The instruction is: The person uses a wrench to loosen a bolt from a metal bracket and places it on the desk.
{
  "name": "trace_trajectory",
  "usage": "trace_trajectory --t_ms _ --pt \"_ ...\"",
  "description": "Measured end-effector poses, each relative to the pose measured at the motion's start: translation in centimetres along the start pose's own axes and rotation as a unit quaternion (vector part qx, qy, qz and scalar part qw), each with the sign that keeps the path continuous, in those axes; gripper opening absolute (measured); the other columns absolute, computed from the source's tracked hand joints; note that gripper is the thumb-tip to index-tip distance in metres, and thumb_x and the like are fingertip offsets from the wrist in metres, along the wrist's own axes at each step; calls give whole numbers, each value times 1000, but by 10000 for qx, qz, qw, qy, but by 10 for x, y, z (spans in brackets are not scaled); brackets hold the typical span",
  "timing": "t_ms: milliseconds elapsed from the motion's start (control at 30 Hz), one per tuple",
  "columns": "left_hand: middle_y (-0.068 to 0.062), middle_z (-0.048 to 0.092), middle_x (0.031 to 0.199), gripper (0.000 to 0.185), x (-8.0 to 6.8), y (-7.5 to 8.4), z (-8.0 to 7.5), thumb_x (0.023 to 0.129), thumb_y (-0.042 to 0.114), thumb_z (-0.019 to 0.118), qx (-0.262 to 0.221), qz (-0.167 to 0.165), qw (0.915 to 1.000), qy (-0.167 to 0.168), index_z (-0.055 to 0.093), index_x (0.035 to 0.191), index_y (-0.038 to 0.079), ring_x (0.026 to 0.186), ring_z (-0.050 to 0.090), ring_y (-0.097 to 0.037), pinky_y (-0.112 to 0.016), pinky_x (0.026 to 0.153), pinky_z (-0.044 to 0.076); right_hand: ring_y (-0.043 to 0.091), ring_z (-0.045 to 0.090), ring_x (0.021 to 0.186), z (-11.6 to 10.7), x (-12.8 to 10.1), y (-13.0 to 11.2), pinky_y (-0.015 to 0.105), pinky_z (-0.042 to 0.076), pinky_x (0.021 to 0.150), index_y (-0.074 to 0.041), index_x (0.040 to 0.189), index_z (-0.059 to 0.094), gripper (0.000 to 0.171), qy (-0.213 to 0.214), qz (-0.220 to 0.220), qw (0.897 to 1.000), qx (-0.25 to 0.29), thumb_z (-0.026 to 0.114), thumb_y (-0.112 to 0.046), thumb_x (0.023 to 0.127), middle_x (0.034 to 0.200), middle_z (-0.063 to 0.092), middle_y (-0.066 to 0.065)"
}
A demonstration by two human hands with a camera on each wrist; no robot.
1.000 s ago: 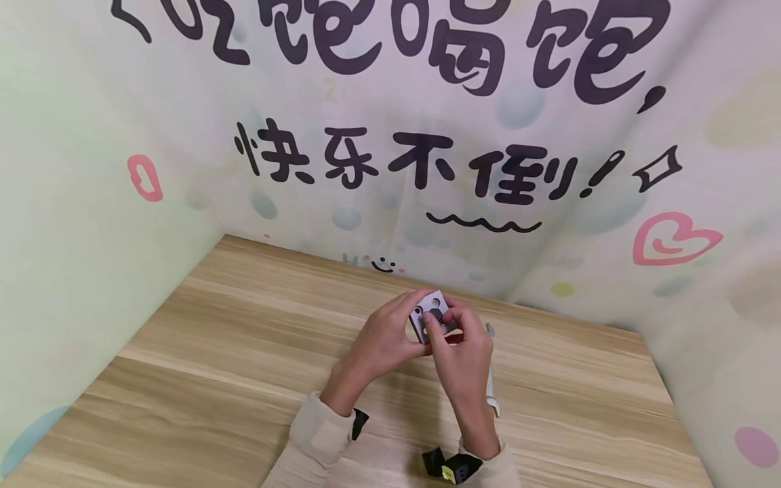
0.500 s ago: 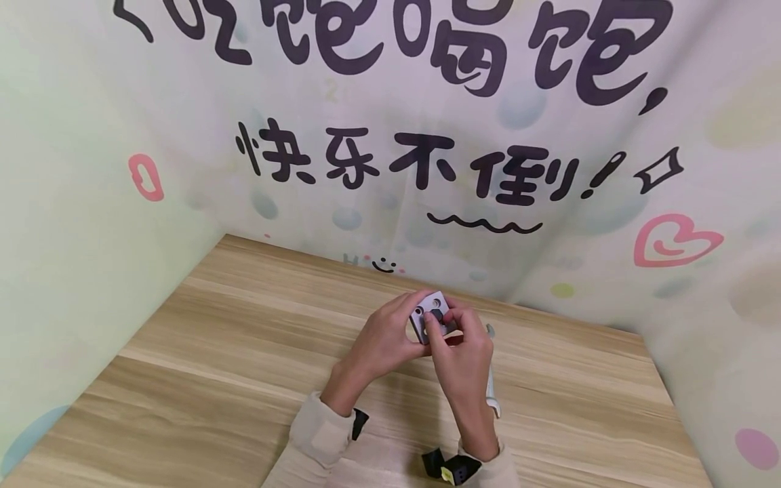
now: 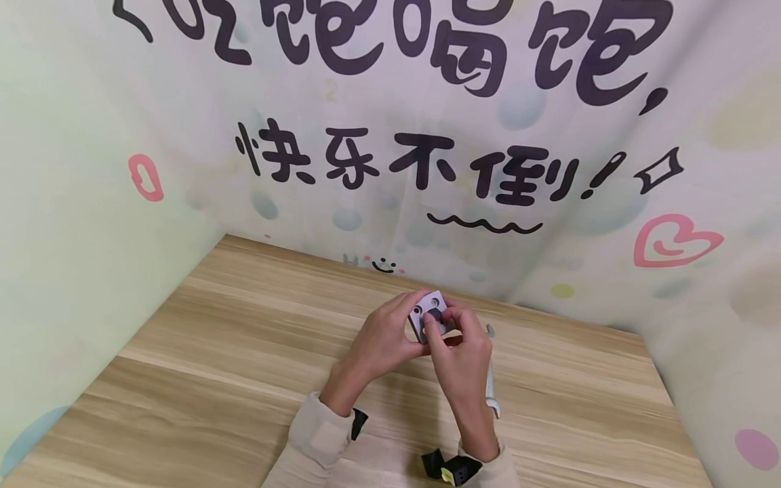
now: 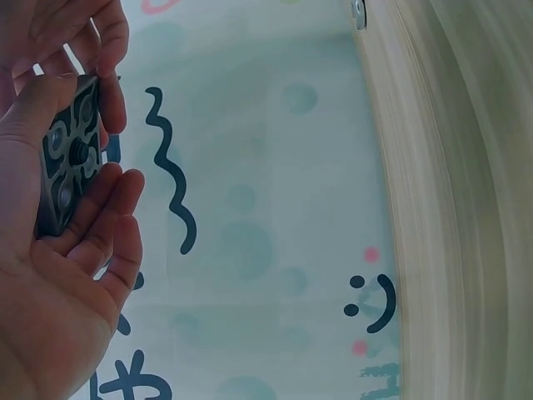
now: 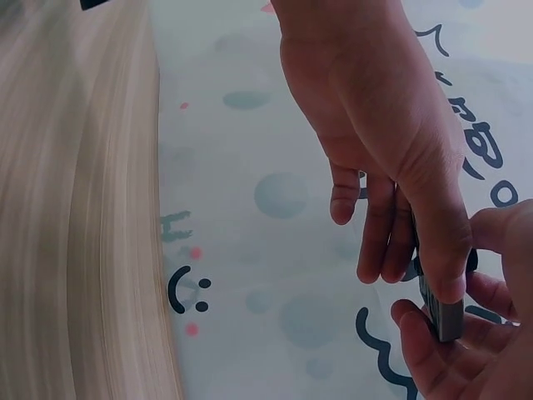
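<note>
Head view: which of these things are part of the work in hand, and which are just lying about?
In hand:
- grey plate with round holes, held above the table
- left hand, holding it
- right hand, pinching it

Lying about:
- white tool on the wooden table
- printed backdrop

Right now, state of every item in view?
Left hand: grips the grey block from its left side.
Right hand: fingers curled on the block's front.
Grey block: held above the table, tilted, holes showing.
White tool: lying flat on the table, untouched.
</note>
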State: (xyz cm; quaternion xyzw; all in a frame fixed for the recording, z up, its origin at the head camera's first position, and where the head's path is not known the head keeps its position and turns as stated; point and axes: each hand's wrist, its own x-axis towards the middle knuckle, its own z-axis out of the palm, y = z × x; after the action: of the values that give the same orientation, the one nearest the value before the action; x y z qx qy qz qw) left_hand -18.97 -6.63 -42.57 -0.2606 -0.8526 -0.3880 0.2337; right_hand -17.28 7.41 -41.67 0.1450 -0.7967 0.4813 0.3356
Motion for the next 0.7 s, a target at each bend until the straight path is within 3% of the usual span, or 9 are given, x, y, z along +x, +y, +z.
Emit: trace_trajectory --t_ms 700 --pt "-7 68 118 77 1 -2 -1 67 18 91 8 -17 9999 123 55 134 6 98 65 -18 -30 81 55 19 67 81 -4 2 2 22 53 54 -5 102 70 17 -330 -255 9991 27 74 -5 86 116 71 12"
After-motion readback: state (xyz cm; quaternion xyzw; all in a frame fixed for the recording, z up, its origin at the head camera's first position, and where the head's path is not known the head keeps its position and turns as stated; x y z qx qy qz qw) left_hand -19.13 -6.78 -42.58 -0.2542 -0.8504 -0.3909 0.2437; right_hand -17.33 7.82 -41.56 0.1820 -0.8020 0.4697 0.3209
